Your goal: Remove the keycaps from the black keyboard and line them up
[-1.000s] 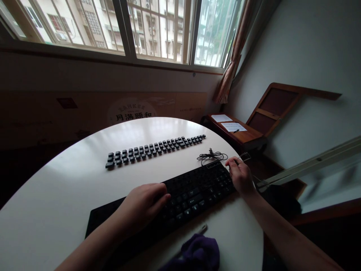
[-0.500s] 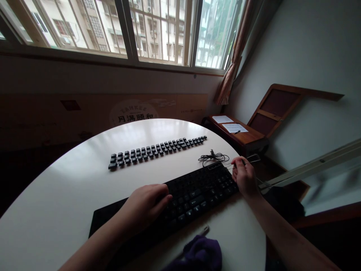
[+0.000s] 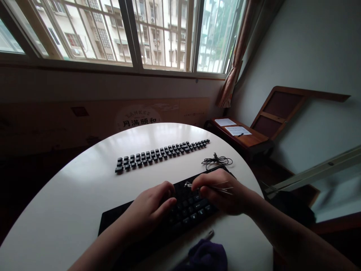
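Observation:
A black keyboard (image 3: 194, 207) lies at a slant on the white round table, with keycaps still on its nearer rows. My left hand (image 3: 154, 201) rests over its middle, fingers curled and thumb close beside them; what lies under the fingers is hidden. Above the keyboard's right part, my right hand (image 3: 221, 190) is closed on a wire keycap puller (image 3: 188, 184). One end points left toward the keys, while thin wires stick out to the right. Something small and pale shows at the left tip, too blurred to name. Behind the keyboard, loose black keycaps (image 3: 158, 154) stand in rows.
A coiled black cable (image 3: 217, 161) lies behind the keyboard's right end. Near the front edge sit a purple cloth (image 3: 208, 254) and a grey stick-like tool (image 3: 210, 235) partly beneath it. Papers (image 3: 238, 130) and a pen lie on a wooden bench beyond the table's right side.
My right hand has moved left with the keycap puller, from beyond the keyboard's right end to above its keys. My left hand stays on the keyboard. The view has shifted slightly.

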`<move>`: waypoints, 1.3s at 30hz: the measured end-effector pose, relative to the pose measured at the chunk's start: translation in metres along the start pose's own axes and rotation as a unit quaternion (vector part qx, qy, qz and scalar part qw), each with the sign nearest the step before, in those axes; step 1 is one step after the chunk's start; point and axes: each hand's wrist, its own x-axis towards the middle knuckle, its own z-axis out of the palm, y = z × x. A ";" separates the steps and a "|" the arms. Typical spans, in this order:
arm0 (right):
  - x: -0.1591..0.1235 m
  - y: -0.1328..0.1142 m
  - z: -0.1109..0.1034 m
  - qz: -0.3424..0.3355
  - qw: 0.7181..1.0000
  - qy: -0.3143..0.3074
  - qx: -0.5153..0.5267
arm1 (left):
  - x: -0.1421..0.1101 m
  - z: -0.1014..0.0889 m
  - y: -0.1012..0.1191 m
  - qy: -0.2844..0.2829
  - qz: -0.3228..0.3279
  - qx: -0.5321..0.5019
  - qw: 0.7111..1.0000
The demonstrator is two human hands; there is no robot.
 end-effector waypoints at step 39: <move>0.055 0.026 0.038 -0.214 0.950 0.010 -0.225 | -0.004 0.001 0.012 0.096 -0.013 -0.159 0.982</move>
